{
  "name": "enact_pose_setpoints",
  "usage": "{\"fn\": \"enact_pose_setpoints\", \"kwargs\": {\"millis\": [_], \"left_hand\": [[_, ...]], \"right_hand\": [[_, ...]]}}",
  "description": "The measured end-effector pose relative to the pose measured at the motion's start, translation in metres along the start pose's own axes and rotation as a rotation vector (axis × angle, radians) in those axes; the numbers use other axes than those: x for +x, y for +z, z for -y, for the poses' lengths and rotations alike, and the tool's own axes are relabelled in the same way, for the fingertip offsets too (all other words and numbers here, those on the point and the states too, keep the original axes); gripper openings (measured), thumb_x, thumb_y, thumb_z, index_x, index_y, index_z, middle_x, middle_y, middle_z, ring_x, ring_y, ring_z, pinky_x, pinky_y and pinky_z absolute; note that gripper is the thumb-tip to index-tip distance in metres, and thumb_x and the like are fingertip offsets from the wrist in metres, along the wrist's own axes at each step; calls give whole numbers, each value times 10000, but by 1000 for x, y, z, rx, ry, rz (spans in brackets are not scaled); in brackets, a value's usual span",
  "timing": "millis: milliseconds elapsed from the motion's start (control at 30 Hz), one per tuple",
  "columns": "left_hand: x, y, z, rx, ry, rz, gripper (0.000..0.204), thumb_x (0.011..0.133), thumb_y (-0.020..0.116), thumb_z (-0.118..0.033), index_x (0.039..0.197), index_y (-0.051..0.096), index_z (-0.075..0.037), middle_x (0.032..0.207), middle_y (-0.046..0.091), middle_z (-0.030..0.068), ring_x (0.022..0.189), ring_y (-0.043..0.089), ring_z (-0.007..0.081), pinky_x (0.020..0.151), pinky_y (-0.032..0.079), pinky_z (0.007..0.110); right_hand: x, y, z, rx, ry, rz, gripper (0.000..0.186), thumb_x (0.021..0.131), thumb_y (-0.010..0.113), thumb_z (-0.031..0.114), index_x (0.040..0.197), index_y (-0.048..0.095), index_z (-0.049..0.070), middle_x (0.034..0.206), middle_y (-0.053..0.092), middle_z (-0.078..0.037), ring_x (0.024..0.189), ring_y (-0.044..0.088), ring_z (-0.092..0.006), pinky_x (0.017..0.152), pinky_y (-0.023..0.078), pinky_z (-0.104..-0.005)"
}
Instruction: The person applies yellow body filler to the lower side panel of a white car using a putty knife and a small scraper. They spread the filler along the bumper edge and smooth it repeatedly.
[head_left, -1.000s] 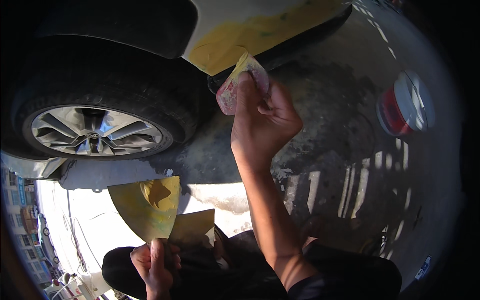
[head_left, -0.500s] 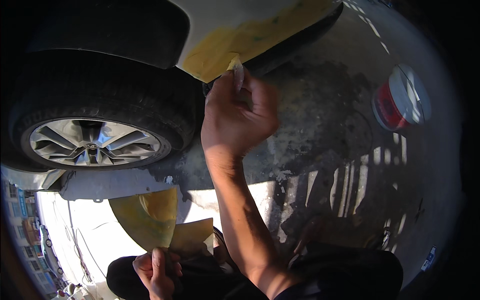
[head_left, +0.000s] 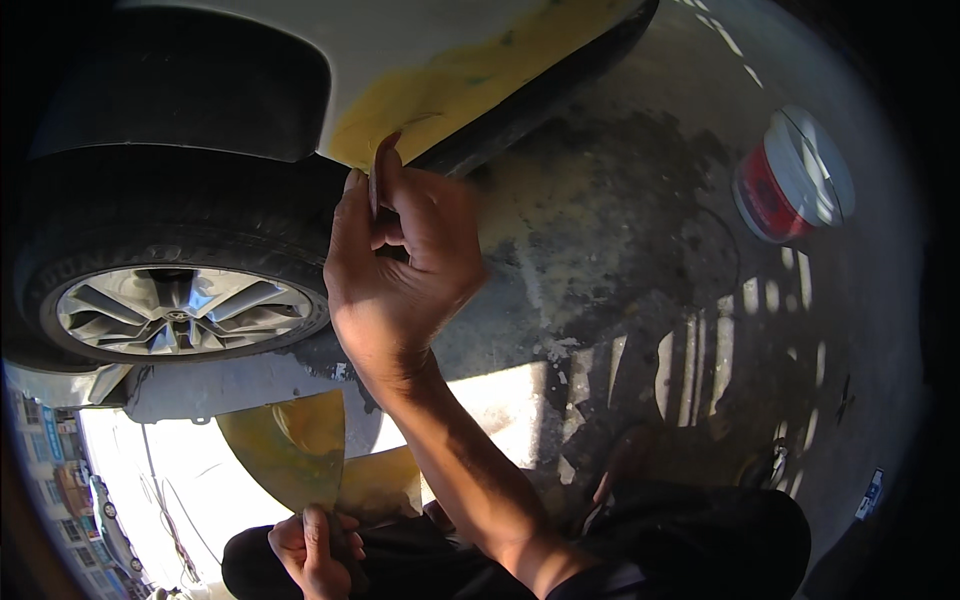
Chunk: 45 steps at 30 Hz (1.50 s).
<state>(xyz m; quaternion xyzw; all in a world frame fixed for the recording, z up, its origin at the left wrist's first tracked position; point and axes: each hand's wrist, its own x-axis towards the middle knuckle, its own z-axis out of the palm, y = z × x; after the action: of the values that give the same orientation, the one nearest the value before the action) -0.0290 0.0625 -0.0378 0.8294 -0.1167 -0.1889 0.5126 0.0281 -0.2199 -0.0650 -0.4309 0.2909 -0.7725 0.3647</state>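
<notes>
Steadily guide the thin, curved spreader (head_left: 376, 188), pinched between thumb and fingers of the right hand (head_left: 400, 265) and raised to the yellow filler (head_left: 440, 95) low on the pale car panel (head_left: 395, 40), near the tyre (head_left: 170, 212). Press lightly and evenly, feathering the margin; with the left hand (head_left: 314, 552) clasped round its narrow end, hold the fan-shaped, filler-smeared palette (head_left: 285, 450) level and well apart.

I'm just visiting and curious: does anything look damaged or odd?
Yes. The pale car panel has an uneven yellow patch along its lower edge, unlike the plain surface above; any damage beneath is hidden. Dark, blotchy stains mark the floor beside it, standing out against its paler parts.
</notes>
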Motion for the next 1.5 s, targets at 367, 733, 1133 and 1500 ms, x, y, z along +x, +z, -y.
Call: {"fn": "enact_pose_setpoints", "kwargs": {"millis": [367,733,1133,1500], "left_hand": [[1,2,-3,38,-24,-19,541,1036,581,-384,697,646,32,502,569,72,364,519,135,348,388,247],[2,5,-6,43,-45,-1,542,1036,581,-379,688,641,32,525,582,75,374,528,137,349,392,252],[1,2,-3,29,-36,2,541,1036,581,-373,694,642,41,538,586,80,384,534,143,357,397,258],[3,1,-2,17,-24,38,529,1037,573,-357,693,638,41,542,589,83,380,534,141,351,400,252]], "right_hand": [[21,-36,3,35,282,-23,85,898,736,-24,982,731,-40,877,687,-49,775,646,-74,688,543,-219],[31,-26,-4,188,525,-134,129,898,735,18,964,729,-93,882,738,-102,828,685,-113,762,546,-249],[20,-12,-9,121,246,-79,157,905,688,-59,1051,733,-25,909,686,-71,755,651,-71,519,511,-195],[13,-22,11,85,66,184,181,909,690,-80,1086,707,-47,961,692,-104,721,659,-76,599,529,-199]]}}
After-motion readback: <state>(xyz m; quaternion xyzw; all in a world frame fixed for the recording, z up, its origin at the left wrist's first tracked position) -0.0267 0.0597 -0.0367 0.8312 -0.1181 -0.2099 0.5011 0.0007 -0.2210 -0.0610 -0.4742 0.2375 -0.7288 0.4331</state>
